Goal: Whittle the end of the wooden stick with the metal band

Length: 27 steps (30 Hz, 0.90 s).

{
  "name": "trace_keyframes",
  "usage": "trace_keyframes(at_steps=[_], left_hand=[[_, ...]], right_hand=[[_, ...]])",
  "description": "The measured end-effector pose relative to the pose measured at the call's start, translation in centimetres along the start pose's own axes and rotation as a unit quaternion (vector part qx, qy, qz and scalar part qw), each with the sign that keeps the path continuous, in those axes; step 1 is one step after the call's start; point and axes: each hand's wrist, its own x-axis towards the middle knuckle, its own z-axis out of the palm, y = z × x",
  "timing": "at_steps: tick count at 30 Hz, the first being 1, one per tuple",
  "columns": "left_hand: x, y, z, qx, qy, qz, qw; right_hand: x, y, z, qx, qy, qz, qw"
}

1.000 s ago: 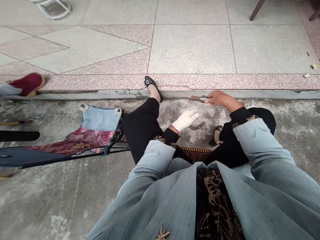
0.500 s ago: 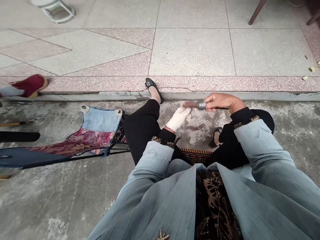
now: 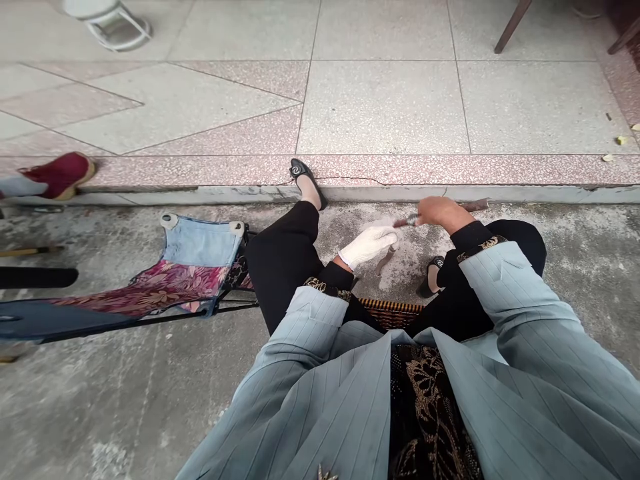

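My right hand (image 3: 439,212) is closed around a brown stick-like tool (image 3: 477,205) with a silvery wire-like coil. Its back end sticks out past my wrist on the right, and the coiled part points left. My left hand (image 3: 367,245) wears a white knitted glove and is at the tool's left tip. Its upper fingers are smeared by motion, so their grip on the tip is unclear. Just below the glove is a short brown piece (image 3: 385,261), partly covered by it; I cannot tell whether it lies on the ground or touches the hand.
A folding chair (image 3: 185,243) of denim and floral cloth stands to my left. In front runs a raised tiled step (image 3: 380,170). A white stool (image 3: 120,30) and a brown furniture leg (image 3: 513,27) are on it. Another person's red shoe (image 3: 63,175) is at the left.
My right hand has shifted slightly right and down with the tool, whose back end now shows. The gloved hand has turned and moved right. The brown piece below appears at a steeper angle.
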Motion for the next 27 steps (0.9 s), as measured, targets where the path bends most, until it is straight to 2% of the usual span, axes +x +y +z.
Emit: trace_keyframes(at_steps=[2, 4, 6, 8, 10, 12, 15, 16, 18, 21, 24, 27], left_hand=[[-0.1, -0.1, -0.4, -0.003, 0.007, 0.001, 1.000], [-0.1, -0.4, -0.9, -0.024, 0.029, 0.000, 0.999], [0.0, -0.7, -1.2, -0.068, 0.063, 0.003, 0.996], [0.1, -0.9, -1.2, -0.112, 0.091, 0.009, 0.990], [0.2, -1.2, -0.8, -0.145, 0.096, 0.007, 0.985], [0.4, -1.4, -0.3, -0.165, 0.067, 0.004, 0.984], [0.5, -1.7, 0.5, -0.154, 0.008, -0.006, 0.988], [0.5, -1.7, 0.6, -0.144, -0.001, -0.012, 0.990], [0.5, -1.5, 0.8, -0.121, -0.013, -0.021, 0.992], [0.2, -0.7, 0.7, -0.068, -0.015, -0.012, 0.998], [0.0, -0.3, 0.4, -0.028, 0.006, 0.004, 1.000], [0.1, -0.7, 0.1, -0.058, 0.044, -0.002, 0.997]], right_hand=[[-0.1, 0.3, 0.5, 0.020, -0.109, -0.040, 0.993], [-0.5, 0.5, 0.5, 0.062, -0.203, -0.091, 0.973], [-1.2, 0.6, 0.0, 0.122, -0.258, -0.154, 0.946], [-2.0, 0.6, -0.8, 0.183, -0.273, -0.221, 0.918], [-2.5, 0.6, -1.5, 0.256, -0.231, -0.275, 0.897], [-2.6, 0.7, -1.8, 0.351, -0.145, -0.295, 0.877], [-2.0, 0.6, -1.7, 0.475, 0.003, -0.228, 0.850], [-1.7, 0.5, -1.6, 0.481, 0.040, -0.186, 0.856], [-1.1, 0.3, -1.4, 0.417, 0.098, -0.104, 0.897], [-0.5, -0.2, -1.0, 0.190, 0.124, -0.034, 0.973], [-0.5, -0.9, -0.5, 0.015, 0.071, -0.029, 0.997], [-0.8, -1.3, -0.1, -0.027, -0.067, -0.084, 0.994]])
